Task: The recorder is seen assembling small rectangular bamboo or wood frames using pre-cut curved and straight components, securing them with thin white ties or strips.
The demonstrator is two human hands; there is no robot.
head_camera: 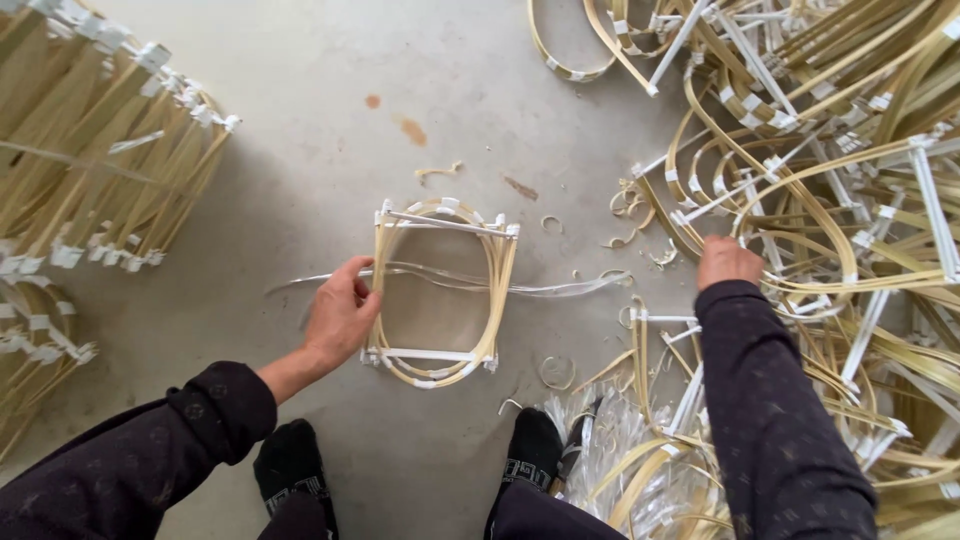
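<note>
A small frame of bent bamboo strips (440, 292), tied with white bands at its corners, lies on the grey concrete floor between my arms. My left hand (340, 315) rests on the frame's left side, fingers curled against the strip. A long clear plastic strip (560, 288) lies across the frame. My right hand (727, 262) reaches into the heap of bent bamboo loops (830, 200) at the right, fingers closed among the strips; which strip it grips is hidden.
Stacks of finished bamboo frames (90, 160) stand at the left. Bamboo shavings (556, 372) and curls lie scattered on the floor. A bundle of clear plastic strips (600, 440) lies near my feet in black socks (532, 445).
</note>
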